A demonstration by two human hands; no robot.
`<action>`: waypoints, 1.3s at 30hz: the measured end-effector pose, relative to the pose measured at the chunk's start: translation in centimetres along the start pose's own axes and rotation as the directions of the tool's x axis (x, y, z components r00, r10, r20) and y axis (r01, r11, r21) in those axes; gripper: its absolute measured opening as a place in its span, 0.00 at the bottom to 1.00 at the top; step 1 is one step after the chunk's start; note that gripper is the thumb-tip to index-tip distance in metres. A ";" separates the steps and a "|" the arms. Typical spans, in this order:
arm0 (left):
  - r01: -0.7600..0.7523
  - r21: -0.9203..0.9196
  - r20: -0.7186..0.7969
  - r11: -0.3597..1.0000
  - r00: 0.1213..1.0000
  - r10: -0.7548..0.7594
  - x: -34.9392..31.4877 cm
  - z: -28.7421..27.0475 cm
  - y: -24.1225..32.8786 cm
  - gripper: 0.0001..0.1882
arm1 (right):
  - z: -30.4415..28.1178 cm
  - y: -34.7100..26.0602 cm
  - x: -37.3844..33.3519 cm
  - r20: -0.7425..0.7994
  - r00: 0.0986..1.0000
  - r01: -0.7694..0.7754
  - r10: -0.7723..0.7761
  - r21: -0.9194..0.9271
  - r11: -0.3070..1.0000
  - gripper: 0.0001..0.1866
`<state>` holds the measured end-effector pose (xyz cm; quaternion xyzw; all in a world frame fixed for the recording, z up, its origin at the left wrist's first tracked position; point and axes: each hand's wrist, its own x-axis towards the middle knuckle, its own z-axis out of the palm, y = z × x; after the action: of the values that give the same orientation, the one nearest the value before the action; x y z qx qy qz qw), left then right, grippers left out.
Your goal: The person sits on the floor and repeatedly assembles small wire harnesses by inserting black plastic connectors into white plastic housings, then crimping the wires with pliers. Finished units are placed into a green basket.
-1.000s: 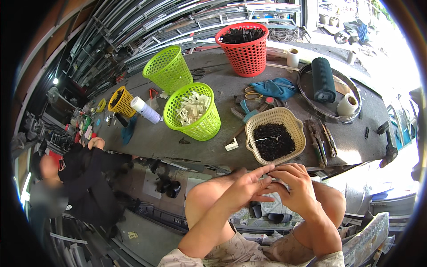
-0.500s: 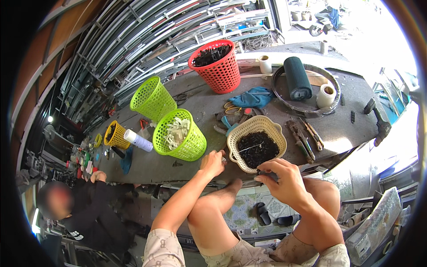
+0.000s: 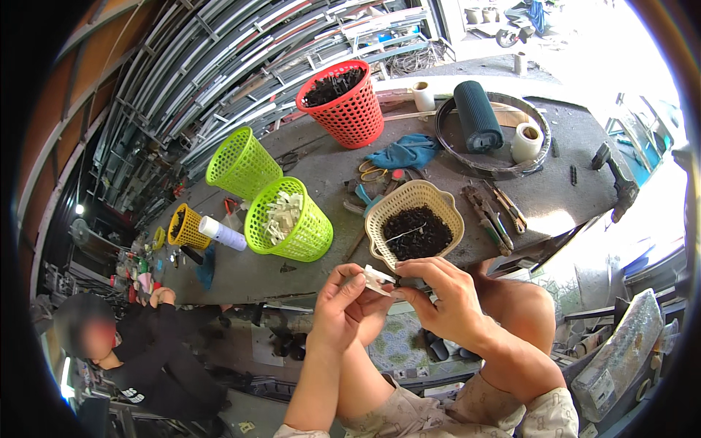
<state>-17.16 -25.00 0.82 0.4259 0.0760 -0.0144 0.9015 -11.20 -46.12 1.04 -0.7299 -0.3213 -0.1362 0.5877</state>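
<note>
**White piece [image 3: 374, 280] and black piece [image 3: 411, 282] meet between two hands**

Left hand [image 3: 337, 305]: grip pinches the white piece between thumb and fingers. Right hand [image 3: 451, 298]: grip pinches the black piece, its end right at the white one; whether the two are joined, cannot tell. Both pieces are held up at the near edge of the worktop [image 3: 321, 166], just in front of a cream basket [image 3: 406, 199] of small black bits [image 3: 429, 233].

Left of that, a green basket [image 3: 308, 237] holds more white pieces [image 3: 283, 219]; a second green basket [image 3: 239, 166] stands behind it. Farther back, a red basket [image 3: 353, 123] with dark pieces inside, near a blue cloth [image 3: 405, 152]. Pliers [image 3: 483, 212] lie right of the cream basket. Far left, a co-worker [image 3: 166, 361] in dark clothing, hands together.
</note>
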 end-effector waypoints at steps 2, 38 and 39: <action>0.020 -0.128 -0.014 0.992 1.000 -0.022 -0.5 1.4 -1.5 0.08 | -0.1 -0.1 -0.1 0.012 1.000 -0.010 0.010 -0.002 1.000 0.16; -0.032 -0.138 -0.176 0.990 0.984 0.008 -1.6 1.4 -4.4 0.12 | 1.9 0.0 -0.5 0.054 0.982 -0.187 0.182 0.112 0.976 0.10; -0.035 -0.128 -0.178 0.991 0.984 0.012 -1.6 1.4 -4.4 0.12 | 1.8 0.1 -0.5 0.056 0.983 -0.178 0.174 0.096 0.979 0.10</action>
<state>-18.98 -28.95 -1.41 0.3664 0.1514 0.0391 0.9172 -11.87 -44.58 0.19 -0.7280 -0.2757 -0.0500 0.6257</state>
